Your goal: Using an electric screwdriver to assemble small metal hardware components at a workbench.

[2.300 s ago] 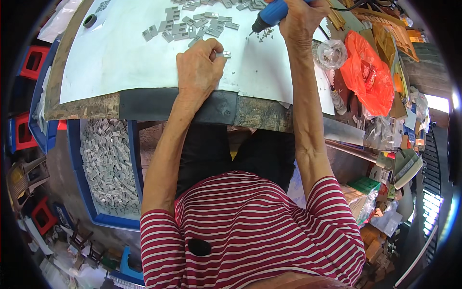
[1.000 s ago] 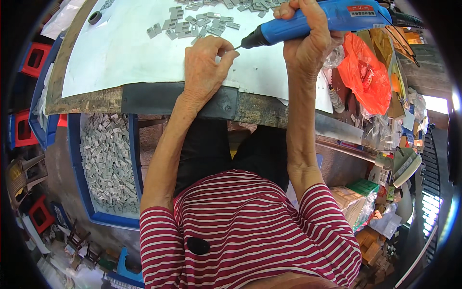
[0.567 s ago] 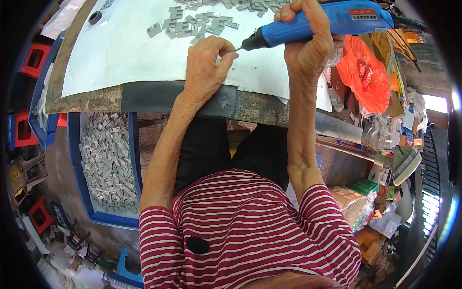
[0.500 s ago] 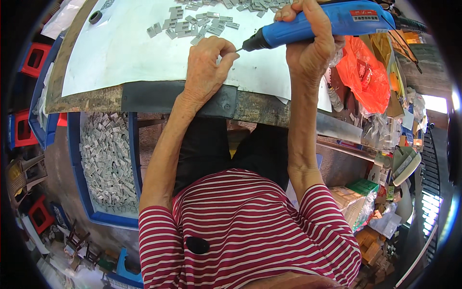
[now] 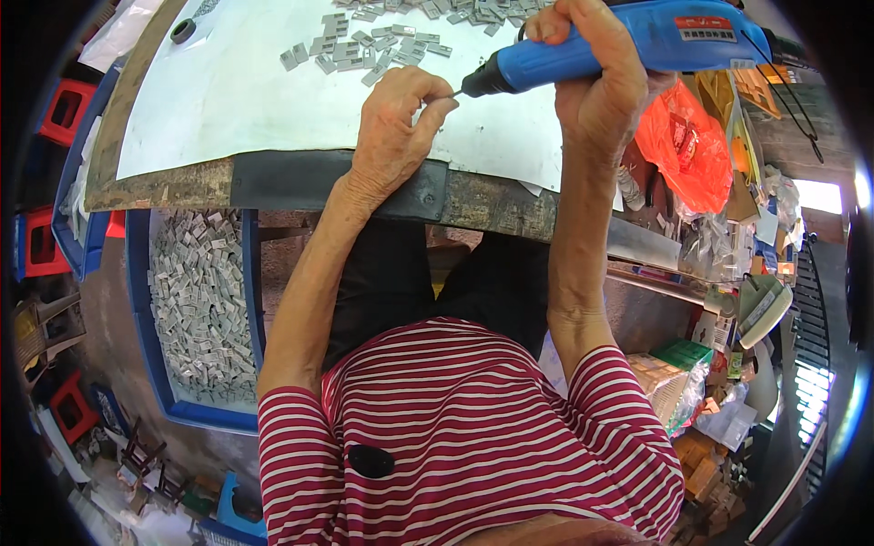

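Red-and-white printed label [image 5: 705, 29] on a blue power tool [image 5: 660, 33]
Right hand [image 5: 605, 82] wrapped around it — left hand [image 5: 398, 118] pinching a small piece, hidden by fingers.

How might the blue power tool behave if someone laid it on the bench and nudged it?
The blue power tool looks stiff, judging by its moulded casing. Its long, rounded body may roll a little if pushed sideways. The dark cord at its rear would probably drag on it and limit how freely it moves.
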A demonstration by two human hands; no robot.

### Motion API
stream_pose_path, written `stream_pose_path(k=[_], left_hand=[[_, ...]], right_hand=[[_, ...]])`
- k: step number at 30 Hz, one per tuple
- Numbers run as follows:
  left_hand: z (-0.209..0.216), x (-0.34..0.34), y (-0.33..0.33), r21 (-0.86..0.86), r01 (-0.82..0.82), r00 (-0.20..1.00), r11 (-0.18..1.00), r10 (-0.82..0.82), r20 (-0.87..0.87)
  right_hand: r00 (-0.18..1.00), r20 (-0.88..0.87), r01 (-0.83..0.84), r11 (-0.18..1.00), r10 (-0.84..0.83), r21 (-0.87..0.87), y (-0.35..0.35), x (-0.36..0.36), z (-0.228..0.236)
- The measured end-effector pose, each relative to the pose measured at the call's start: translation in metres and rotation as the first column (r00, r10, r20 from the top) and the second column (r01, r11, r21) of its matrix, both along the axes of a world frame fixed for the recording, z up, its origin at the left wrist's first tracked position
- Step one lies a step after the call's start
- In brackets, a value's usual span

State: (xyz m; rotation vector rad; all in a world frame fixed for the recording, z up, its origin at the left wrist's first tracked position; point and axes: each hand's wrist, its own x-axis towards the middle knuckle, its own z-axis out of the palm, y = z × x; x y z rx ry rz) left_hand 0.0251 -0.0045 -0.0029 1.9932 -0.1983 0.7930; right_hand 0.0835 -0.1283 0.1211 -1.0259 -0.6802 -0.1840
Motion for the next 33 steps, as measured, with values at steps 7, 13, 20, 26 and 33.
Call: stream_pose_path(k=[7,13,20,26,33], left_hand=[[-0.003,0.001,-0.001,0.009,0.001,1.0,1.0,-0.001,0.0],[-0.003,0.001,-0.001,-0.035,0.014,0.999,0.999,-0.015,-0.034],[-0.003,0.001,-0.002,-0.028,0.014,0.999,1.0,-0.015,-0.045],[-0.002,0.0,-0.002,-0.015,0.013,0.998,1.0,-0.014,-0.064],[-0.003,0.0,0.0,0.028,0.008,0.993,1.0,-0.005,-0.118]], right_hand=[[0.999,0.021,0.036,0.999,-0.036,-0.012,0.01,0.004,-0.005],[0.998,0.024,0.067,0.996,-0.066,-0.05,0.009,-0.002,-0.001],[0.997,0.0,0.071,0.997,-0.071,-0.043,0.009,0.0,-0.003],[0.998,-0.006,0.066,0.997,-0.066,-0.046,0.007,0.001,-0.004],[0.955,0.02,-0.29,0.914,0.297,0.282,0.01,0.012,-0.012]])
